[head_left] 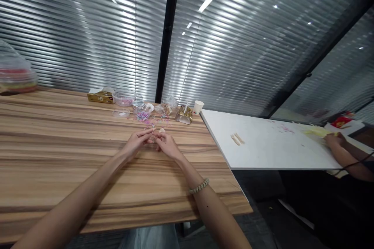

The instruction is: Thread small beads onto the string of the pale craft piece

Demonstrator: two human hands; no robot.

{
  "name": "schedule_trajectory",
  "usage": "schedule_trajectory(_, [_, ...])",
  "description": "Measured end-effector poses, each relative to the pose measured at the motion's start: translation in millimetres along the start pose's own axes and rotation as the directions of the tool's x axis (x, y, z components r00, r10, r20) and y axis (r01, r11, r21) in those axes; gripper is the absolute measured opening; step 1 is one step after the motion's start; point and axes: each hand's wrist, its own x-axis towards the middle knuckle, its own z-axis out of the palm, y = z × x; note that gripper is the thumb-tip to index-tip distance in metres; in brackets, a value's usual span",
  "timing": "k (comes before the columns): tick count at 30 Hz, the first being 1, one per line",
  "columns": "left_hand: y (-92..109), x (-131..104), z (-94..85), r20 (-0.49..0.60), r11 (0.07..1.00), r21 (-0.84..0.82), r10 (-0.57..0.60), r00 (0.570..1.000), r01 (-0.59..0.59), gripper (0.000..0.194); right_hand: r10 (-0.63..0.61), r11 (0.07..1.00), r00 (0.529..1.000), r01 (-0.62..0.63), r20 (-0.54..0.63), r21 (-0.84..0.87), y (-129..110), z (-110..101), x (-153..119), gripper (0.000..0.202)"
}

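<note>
My left hand (136,143) and my right hand (168,146) meet above the wooden table, fingertips close together. Between them is a small pale piece (153,137), partly covered by the fingers and too small to name. Both hands look closed in a pinch around it. Just beyond the fingers, small pink and purple bits (149,121) lie scattered on the wood. A clear container of purple and blue bits (142,115) stands behind them, tipped toward me. A clear round lid (120,113) lies to its left.
Along the back stand a gold box (101,96), a clear tub (124,99), a torn gold packet (184,114) and a paper cup (198,107). A white table (263,151) adjoins at right, bearing two pale strips (237,139); another person's hand (334,139) works there.
</note>
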Motion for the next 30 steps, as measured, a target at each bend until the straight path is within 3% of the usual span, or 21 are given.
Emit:
schedule_trajectory(6, [4.4,3.6,-11.8,-0.141,0.975,0.221,0.054,0.989,-0.022,0.054,-0.080,0.956,0.991,0.045,0.111,0.289,3.0,0.7,-0.9,0.044])
schedule_trajectory(10, [1.9,5.3,-16.8,-0.086,0.946,0.323,0.015,0.996,0.013,0.057,-0.107,0.951,0.982,0.055,0.158,0.303,-0.5,-0.4,-3.4,0.069])
schedule_trajectory(14, [-1.3,5.5,-17.3,0.020,0.912,0.407,0.054,0.998,-0.057,0.057,-0.060,0.974,0.972,0.007,0.229,0.225,-2.2,-1.1,-5.1,0.072])
schedule_trajectory(18, [-0.1,3.9,-16.8,0.087,0.888,0.455,0.032,0.996,-0.068,0.066,-0.105,0.995,0.952,0.101,0.287,0.029,-4.6,-4.1,-6.1,0.044])
schedule_trajectory(21, [1.8,2.0,-14.5,0.035,0.853,0.520,0.034,0.999,-0.047,0.061,-0.194,0.932,0.940,0.265,0.281,-0.245,-6.0,-6.0,-7.6,0.029])
schedule_trajectory(24, [3.7,0.3,-11.6,-0.034,0.834,0.551,0.067,0.997,-0.037,0.056,-0.237,0.824,0.928,0.349,0.288,-0.447,-4.4,-5.3,-9.5,0.025])
schedule_trajectory(30, [9.8,-1.4,-10.9,-0.026,0.828,0.557,0.100,0.995,-0.069,0.055,-0.309,0.808,0.909,0.406,0.278,-0.427,0.3,-1.7,-10.1,0.036])
